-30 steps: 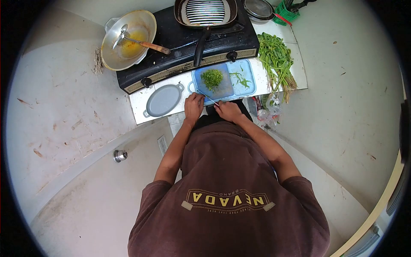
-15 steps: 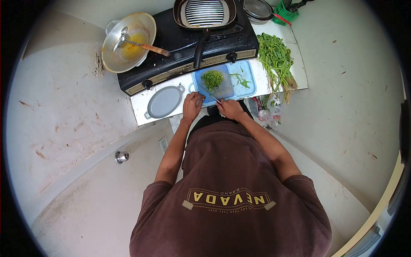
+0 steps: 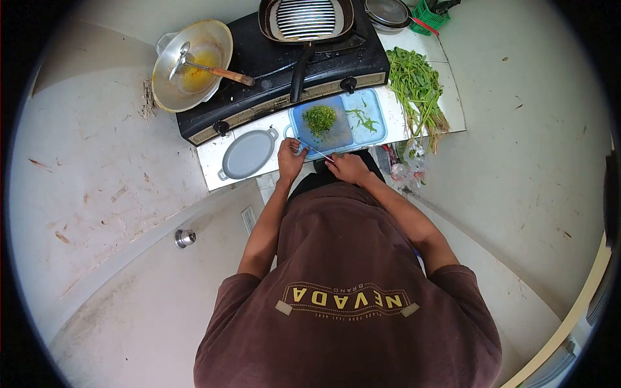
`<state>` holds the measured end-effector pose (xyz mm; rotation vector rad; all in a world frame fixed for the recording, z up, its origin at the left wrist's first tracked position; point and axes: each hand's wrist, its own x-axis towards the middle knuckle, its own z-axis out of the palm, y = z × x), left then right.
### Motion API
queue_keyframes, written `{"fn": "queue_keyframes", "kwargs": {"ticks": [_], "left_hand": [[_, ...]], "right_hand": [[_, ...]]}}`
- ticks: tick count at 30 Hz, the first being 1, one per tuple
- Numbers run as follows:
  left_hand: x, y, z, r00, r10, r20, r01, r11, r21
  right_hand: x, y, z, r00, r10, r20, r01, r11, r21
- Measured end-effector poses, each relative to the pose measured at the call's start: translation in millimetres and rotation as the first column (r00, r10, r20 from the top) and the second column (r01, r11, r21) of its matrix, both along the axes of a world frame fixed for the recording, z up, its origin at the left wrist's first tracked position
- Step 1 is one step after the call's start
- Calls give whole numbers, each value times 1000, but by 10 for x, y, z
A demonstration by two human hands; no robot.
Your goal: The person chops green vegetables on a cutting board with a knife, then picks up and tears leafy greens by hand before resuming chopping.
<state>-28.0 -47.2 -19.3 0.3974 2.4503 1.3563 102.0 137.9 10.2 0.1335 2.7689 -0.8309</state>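
Observation:
My right hand (image 3: pixel 349 168) grips a small knife (image 3: pixel 315 149) whose blade lies across the near edge of the blue cutting board (image 3: pixel 336 136). At the board's near left corner rests my left hand (image 3: pixel 290 157), touching the blade's tip; whether it holds anything is hard to tell. A heap of chopped greens (image 3: pixel 320 119) lies in the middle of the board. A few loose green stalks (image 3: pixel 363 119) lie on the board's right half.
A grey oval dish (image 3: pixel 248 154) sits left of the board. Behind is a black stove (image 3: pixel 278 64) with a grill pan (image 3: pixel 305 19), and a wok (image 3: pixel 191 61) holding a ladle. A bundle of long greens (image 3: pixel 417 90) lies right on the white counter (image 3: pixel 213 165).
My hands have shifted slightly up and left along the board's near edge. The knife stays low over the board. The greens have not moved.

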Motion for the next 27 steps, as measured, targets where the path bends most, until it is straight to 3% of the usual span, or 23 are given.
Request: {"fn": "queue_keyframes", "kwargs": {"ticks": [6,11,17,20,23,27], "left_hand": [[-15,-12,-105,994,71,83,-70,997,-10],[4,-6,-170,989,105,101,-109,993,41],[-18,13,-127,981,144,129,-142,990,-20],[-16,23,-46,987,88,137,-79,994,-72],[17,53,-126,997,74,9,-74,997,14],[21,94,45,991,-44,-126,35,997,-71]], "right_hand": [[-70,-34,-53,999,25,-32,-23,998,60],[-91,1,40,998,15,56,-18,999,50],[-51,88,35,998,15,58,-18,998,52],[-56,85,-35,999,-5,43,4,1000,22],[-68,79,-10,999,-30,37,30,999,-13],[-86,74,-14,993,-73,90,76,997,-29]]}}
